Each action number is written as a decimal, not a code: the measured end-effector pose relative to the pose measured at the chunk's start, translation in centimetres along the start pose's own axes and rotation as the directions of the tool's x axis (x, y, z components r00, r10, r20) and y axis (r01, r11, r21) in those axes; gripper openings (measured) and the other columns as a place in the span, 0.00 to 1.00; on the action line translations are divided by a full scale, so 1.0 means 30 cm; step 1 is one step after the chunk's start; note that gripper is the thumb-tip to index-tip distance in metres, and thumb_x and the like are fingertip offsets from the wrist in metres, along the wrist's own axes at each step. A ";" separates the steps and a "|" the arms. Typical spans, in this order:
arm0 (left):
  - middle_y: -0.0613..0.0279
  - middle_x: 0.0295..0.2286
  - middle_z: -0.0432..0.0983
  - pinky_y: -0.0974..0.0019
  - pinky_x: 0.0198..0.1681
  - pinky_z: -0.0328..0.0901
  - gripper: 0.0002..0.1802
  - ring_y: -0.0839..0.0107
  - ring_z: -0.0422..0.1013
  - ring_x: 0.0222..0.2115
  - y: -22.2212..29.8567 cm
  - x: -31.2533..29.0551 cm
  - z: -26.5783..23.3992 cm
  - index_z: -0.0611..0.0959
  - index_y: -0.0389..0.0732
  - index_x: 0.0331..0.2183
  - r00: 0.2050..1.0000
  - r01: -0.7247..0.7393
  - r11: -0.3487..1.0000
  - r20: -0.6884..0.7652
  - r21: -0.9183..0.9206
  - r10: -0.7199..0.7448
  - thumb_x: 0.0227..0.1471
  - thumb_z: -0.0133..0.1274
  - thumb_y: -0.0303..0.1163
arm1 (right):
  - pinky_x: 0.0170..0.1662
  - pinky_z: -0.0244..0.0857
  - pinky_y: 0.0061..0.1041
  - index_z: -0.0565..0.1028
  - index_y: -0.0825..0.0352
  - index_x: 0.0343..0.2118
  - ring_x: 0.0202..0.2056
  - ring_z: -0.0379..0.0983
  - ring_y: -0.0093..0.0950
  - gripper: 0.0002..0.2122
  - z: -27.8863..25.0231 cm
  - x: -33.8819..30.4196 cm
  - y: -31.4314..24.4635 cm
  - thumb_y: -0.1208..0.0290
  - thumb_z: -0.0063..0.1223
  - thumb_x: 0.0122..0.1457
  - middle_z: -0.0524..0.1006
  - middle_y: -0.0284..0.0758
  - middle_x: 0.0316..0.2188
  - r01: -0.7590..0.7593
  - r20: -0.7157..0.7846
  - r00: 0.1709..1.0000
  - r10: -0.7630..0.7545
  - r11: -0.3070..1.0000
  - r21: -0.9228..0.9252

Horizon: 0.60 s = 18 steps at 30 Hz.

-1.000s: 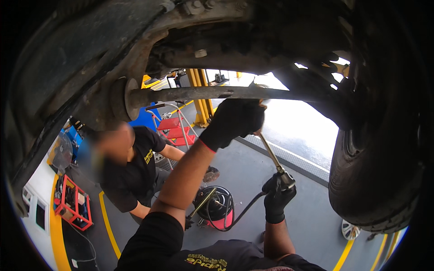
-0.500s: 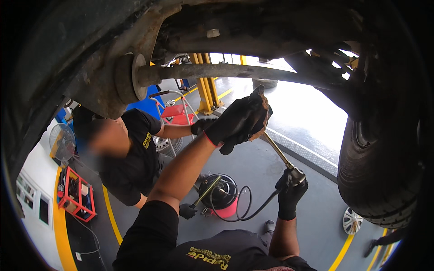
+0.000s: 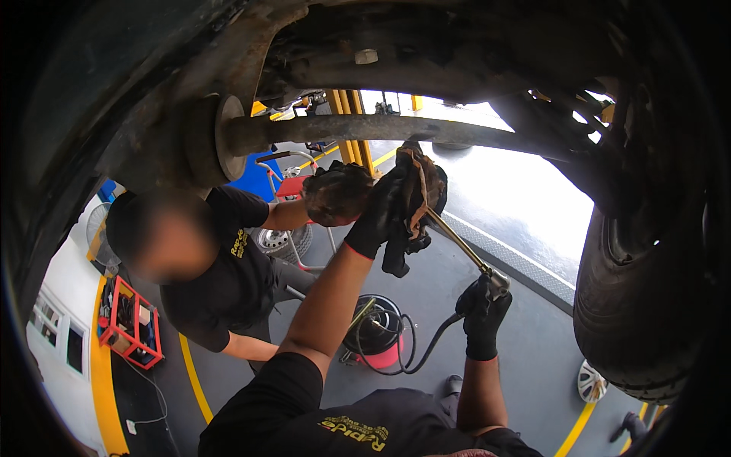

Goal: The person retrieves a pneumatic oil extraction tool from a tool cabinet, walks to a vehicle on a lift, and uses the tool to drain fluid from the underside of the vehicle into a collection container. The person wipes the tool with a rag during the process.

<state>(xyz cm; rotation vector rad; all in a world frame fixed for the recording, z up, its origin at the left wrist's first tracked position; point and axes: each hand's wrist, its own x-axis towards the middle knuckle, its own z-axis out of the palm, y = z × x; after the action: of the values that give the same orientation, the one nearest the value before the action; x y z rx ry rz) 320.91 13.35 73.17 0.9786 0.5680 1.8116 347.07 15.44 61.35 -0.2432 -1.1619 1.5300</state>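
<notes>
My left hand (image 3: pixel 384 209), in a black glove, is closed around a brown-stained rag (image 3: pixel 417 186) just below the axle shaft (image 3: pixel 365 131). The rag wraps the upper end of a brass-coloured metal tube (image 3: pixel 457 238), hiding its tip. Lower right, my right hand (image 3: pixel 486 316), also black-gloved, is wrapped round the head of the dispensing gun (image 3: pixel 496 283) at the tube's lower end. A black hose (image 3: pixel 439 340) runs from the gun toward a pink drum with a black lid (image 3: pixel 378 352).
A co-worker (image 3: pixel 221 274) stands at my left, a dark-gloved hand (image 3: pixel 339 194) raised beside my left hand. The car's underside arches overhead, with a tyre (image 3: pixel 632 320) at right. A red tool cart (image 3: pixel 129 324), wheel cover (image 3: pixel 592 381) and yellow lift post (image 3: pixel 352 126) stand around.
The co-worker's gloved hand has risen and come closer to my left hand. My left hand and the rag have shifted slightly left and turned; the gun moved slightly up and left.
</notes>
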 end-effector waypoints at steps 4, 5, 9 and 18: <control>0.64 0.41 0.76 0.62 0.49 0.72 0.19 0.70 0.75 0.39 0.002 -0.024 0.033 0.75 0.47 0.55 0.995 -0.090 0.996 -0.036 0.023 0.091 0.71 0.41 0.46 | 0.16 0.57 0.19 0.70 0.65 0.30 0.14 0.61 0.16 0.09 -0.006 -0.010 0.029 0.69 0.52 0.69 0.65 0.24 0.15 -0.036 0.049 0.998 0.030 0.992 0.120; 0.64 0.40 0.76 0.61 0.48 0.72 0.20 0.69 0.75 0.38 0.002 -0.018 0.039 0.74 0.47 0.56 0.997 -0.061 0.998 -0.046 0.027 0.062 0.71 0.39 0.45 | 0.17 0.57 0.19 0.70 0.64 0.31 0.14 0.62 0.16 0.09 -0.011 -0.006 0.032 0.69 0.52 0.69 0.65 0.23 0.15 0.024 0.072 0.997 -0.036 0.987 0.161; 0.58 0.51 0.74 0.54 0.54 0.70 0.24 0.61 0.72 0.49 -0.013 0.027 0.032 0.72 0.46 0.59 0.971 0.148 0.966 0.215 -0.210 -0.102 0.68 0.46 0.48 | 0.17 0.57 0.21 0.71 0.65 0.31 0.14 0.63 0.16 0.10 -0.015 -0.005 0.038 0.67 0.52 0.69 0.66 0.25 0.14 -0.063 0.047 0.997 0.052 0.966 0.250; 0.61 0.39 0.78 0.62 0.41 0.74 0.23 0.65 0.77 0.37 -0.019 0.078 0.291 0.68 0.54 0.61 0.948 -0.301 0.103 0.309 0.948 -0.076 0.67 0.50 0.40 | 0.17 0.59 0.22 0.71 0.66 0.30 0.14 0.65 0.18 0.11 -0.007 -0.037 -0.002 0.67 0.52 0.69 0.67 0.27 0.14 -0.061 -0.168 0.983 0.080 0.991 0.118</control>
<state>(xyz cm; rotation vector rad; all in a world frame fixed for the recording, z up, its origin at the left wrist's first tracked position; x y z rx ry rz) 327.87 15.37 78.59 2.2291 1.7104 1.1115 347.63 14.61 60.80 -0.3369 -0.9364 1.5980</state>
